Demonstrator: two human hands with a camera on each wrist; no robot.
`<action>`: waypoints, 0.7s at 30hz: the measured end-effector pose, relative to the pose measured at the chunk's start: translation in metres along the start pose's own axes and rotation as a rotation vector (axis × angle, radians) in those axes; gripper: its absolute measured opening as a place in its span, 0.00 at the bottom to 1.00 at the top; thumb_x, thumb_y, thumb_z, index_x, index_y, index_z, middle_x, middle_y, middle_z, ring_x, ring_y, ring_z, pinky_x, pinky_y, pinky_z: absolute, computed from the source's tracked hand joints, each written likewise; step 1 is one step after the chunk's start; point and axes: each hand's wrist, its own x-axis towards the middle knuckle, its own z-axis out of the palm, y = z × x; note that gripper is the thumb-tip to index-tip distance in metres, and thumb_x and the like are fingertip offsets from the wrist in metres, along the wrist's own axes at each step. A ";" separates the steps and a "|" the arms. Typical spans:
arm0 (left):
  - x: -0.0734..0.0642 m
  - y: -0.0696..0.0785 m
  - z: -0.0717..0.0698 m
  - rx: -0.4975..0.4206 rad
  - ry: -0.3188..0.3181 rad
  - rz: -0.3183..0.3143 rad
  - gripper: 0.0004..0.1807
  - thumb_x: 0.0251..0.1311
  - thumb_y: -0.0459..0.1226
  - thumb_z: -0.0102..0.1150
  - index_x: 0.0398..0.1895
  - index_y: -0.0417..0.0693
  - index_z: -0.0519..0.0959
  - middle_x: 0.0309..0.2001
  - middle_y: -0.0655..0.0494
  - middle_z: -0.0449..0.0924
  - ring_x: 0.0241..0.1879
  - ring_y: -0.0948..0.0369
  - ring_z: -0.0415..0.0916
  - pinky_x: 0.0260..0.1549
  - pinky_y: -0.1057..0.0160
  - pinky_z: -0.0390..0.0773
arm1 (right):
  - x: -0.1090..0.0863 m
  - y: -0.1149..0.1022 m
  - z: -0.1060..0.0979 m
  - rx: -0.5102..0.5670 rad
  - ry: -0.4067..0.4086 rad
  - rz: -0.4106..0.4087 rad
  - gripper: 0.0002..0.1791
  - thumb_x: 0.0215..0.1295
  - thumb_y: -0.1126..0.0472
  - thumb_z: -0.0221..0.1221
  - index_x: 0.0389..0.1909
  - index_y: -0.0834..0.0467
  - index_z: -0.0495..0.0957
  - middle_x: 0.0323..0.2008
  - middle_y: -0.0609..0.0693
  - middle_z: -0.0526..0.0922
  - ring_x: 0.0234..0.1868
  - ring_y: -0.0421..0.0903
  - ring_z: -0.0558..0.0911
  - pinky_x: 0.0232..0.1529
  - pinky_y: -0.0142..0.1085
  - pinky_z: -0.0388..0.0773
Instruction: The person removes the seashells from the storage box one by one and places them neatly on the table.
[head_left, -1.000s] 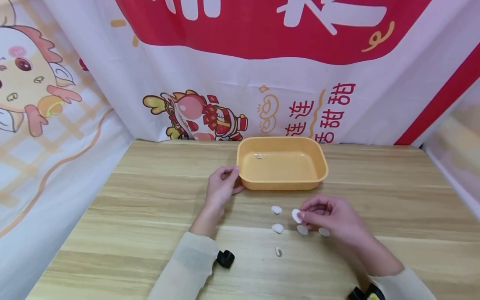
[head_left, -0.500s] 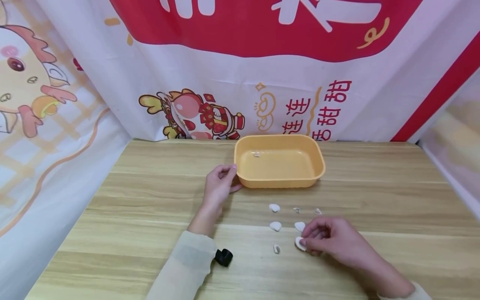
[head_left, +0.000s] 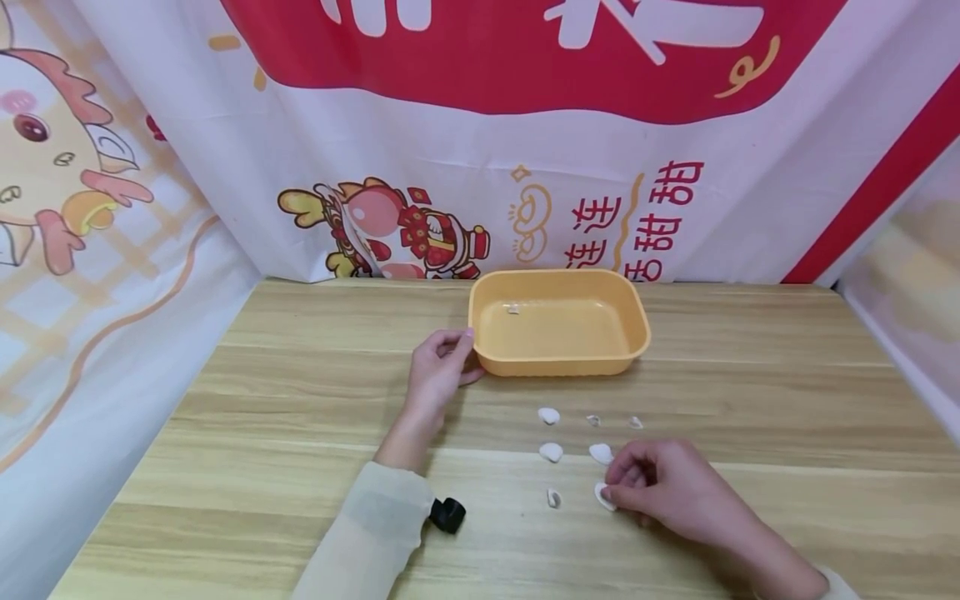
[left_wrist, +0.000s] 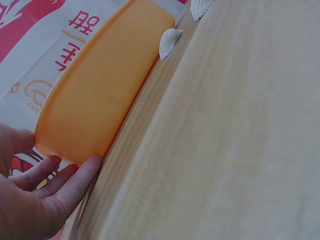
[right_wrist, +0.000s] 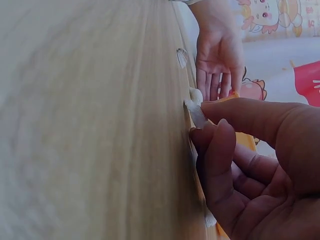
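Observation:
My right hand [head_left: 678, 492] pinches a white seashell [head_left: 604, 497] between thumb and fingers, low at the table. The right wrist view shows that shell [right_wrist: 196, 114] between the fingertips, close to the wood; whether it touches the table I cannot tell. My left hand [head_left: 437, 375] rests against the left end of a yellow-orange plastic basin [head_left: 558, 367]. In the left wrist view, its fingers [left_wrist: 75, 185] lie fairly straight along the basin's outer wall, with the thumb by the rim. Just behind the held shell lies another white shell [head_left: 600, 453], near the right fingertips.
Several more shells lie in loose rows before the basin, including a ribbed white one [head_left: 549, 416] and a small one [head_left: 553, 498] with its opening showing. A small pale piece [head_left: 513, 309] sits inside the basin. A printed cloth [head_left: 450, 142] hangs behind the wooden table [head_left: 300, 400].
The right hand has brought its shell toward the person, from the back row to the front row, uncovering two small shells behind. The left hand has stayed at the basin.

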 end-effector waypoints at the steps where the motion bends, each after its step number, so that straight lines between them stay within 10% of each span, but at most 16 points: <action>1: 0.000 0.000 0.000 -0.002 0.000 0.000 0.17 0.80 0.44 0.61 0.60 0.42 0.80 0.58 0.44 0.81 0.57 0.52 0.84 0.51 0.56 0.94 | 0.000 0.000 0.000 -0.009 -0.001 0.001 0.09 0.64 0.59 0.76 0.37 0.58 0.85 0.27 0.49 0.83 0.24 0.39 0.80 0.21 0.33 0.83; 21: 0.000 0.000 0.000 0.000 -0.009 -0.001 0.17 0.80 0.43 0.60 0.61 0.41 0.80 0.59 0.43 0.80 0.57 0.52 0.84 0.53 0.56 0.93 | -0.002 -0.002 -0.003 -0.048 -0.002 0.012 0.08 0.65 0.59 0.75 0.37 0.57 0.86 0.27 0.48 0.84 0.23 0.41 0.81 0.21 0.34 0.84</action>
